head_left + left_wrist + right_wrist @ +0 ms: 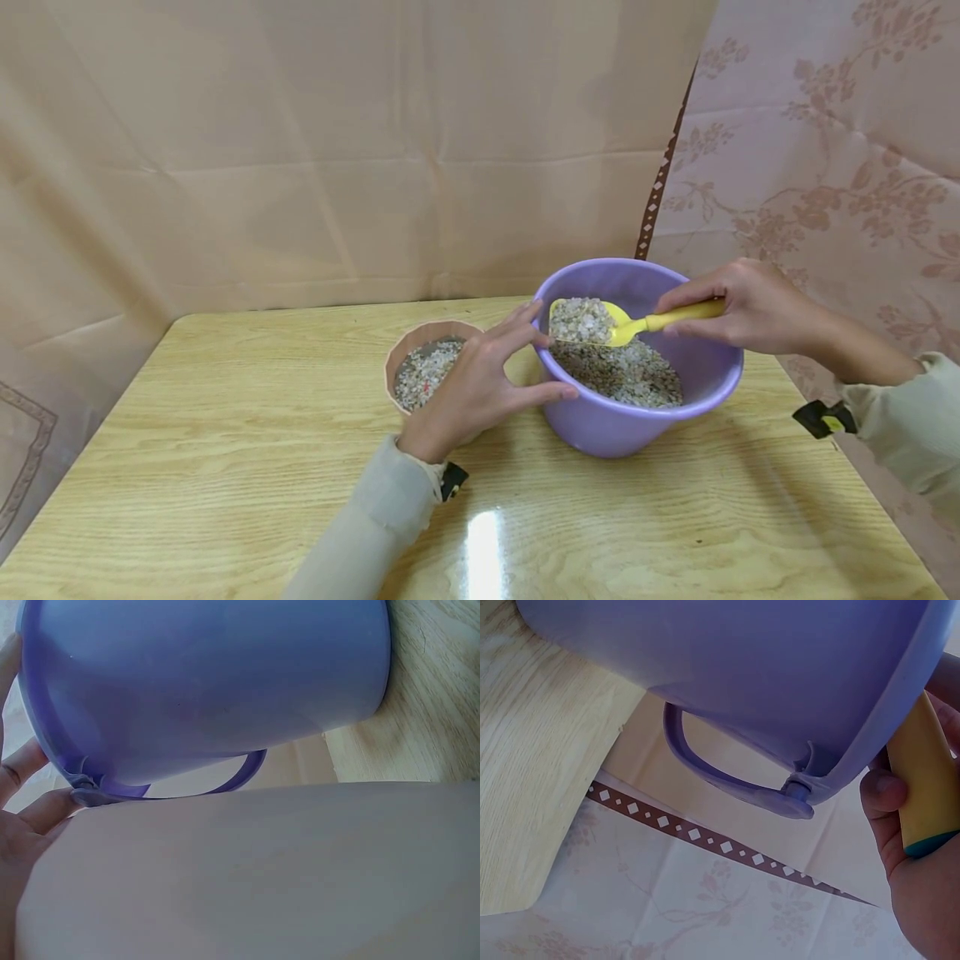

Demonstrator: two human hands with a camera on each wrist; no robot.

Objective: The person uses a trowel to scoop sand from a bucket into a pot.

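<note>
A purple bucket (611,433) on the table holds fine gravel (637,375). My right hand (765,308) grips the handle of a yellow scoop (621,325) over the bucket; its blade carries a heap of gravel (582,319). In the right wrist view, fingers and thumb close round the yellow handle (922,772). At the bucket's left side, my left hand (480,375) rests spread fingertips and thumb on the rim. Behind that hand stands a peach-coloured pot (393,367) with gravel and a small red bit inside, partly hidden by the hand.
The wood-grain table (225,450) extends left and in front of the containers. A beige curtain (300,167) hangs behind it, with a flowered cloth (832,150) at the right. The bucket's carrying handle (727,784) hangs down outside it.
</note>
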